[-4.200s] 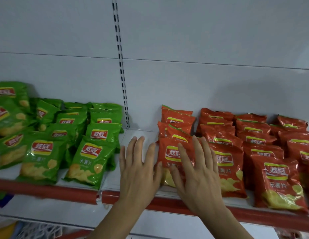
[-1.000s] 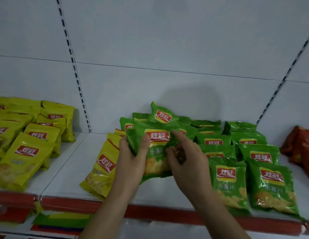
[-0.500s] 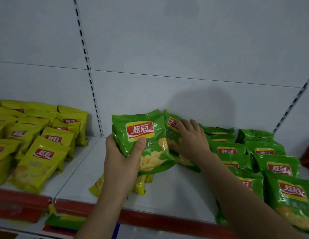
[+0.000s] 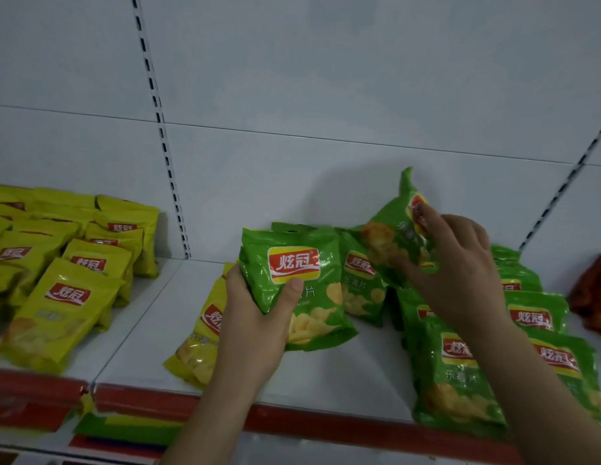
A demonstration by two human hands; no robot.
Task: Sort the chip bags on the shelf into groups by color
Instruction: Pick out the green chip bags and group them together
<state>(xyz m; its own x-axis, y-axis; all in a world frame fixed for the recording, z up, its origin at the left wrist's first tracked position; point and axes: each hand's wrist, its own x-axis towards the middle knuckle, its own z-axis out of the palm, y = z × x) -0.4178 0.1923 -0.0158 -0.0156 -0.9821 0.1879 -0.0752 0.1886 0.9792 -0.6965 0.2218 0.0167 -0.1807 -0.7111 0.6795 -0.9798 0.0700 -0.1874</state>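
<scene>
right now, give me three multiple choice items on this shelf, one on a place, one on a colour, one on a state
1. Where does the lone yellow chip bag lie?
A. under the left hand
B. on the red bags
C. on the floor

2. What colour is the crinkly plastic chip bag lifted by the right hand?
A. red
B. green
C. yellow

3. How is the green chip bag with the red logo held?
A. lying untouched
B. pressed flat by an open palm
C. gripped, thumb on its front

Key: 1 A, it pokes out beneath that hand; 2 B, its foil is green; 3 C, the left thumb presses under the logo.
</scene>
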